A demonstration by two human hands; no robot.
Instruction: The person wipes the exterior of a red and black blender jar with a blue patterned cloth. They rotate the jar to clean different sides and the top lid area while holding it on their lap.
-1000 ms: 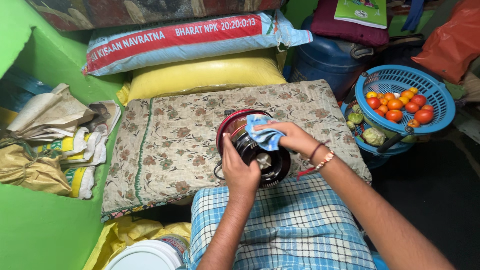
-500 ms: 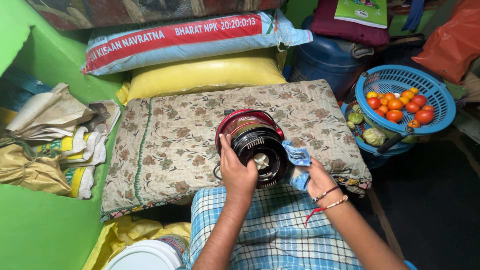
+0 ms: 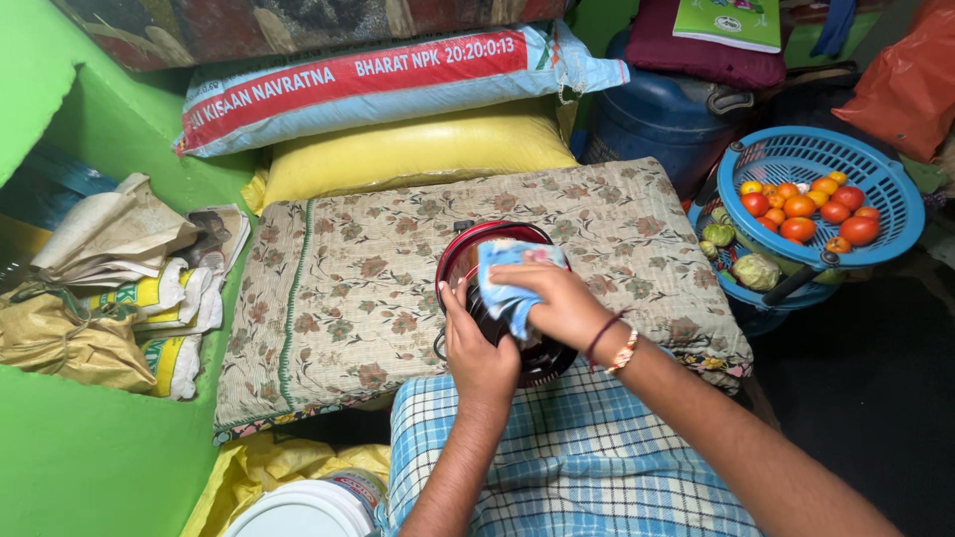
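Note:
A red and black appliance base (image 3: 468, 261) lies tilted on its side at the near edge of a floral cushion (image 3: 348, 268), above my lap in a blue checked cloth (image 3: 557, 457). My left hand (image 3: 477, 343) grips its left side and steadies it. My right hand (image 3: 557, 298) presses a light blue cloth (image 3: 505, 283) flat against the top of the appliance, covering most of its dark face. Thread and bead bands circle my right wrist.
Stacked sacks (image 3: 388, 70) lie behind the cushion. A blue basket (image 3: 885, 189) of tomatoes sits at the right over a second basket with green vegetables (image 3: 758, 270). A blue drum (image 3: 657, 119), folded bags (image 3: 119, 278) at left and a white bucket (image 3: 298, 512) are nearby.
My right hand, which had dropped to the appliance's right side with the cloth, has come back up and over its top. The left hand has kept its grip.

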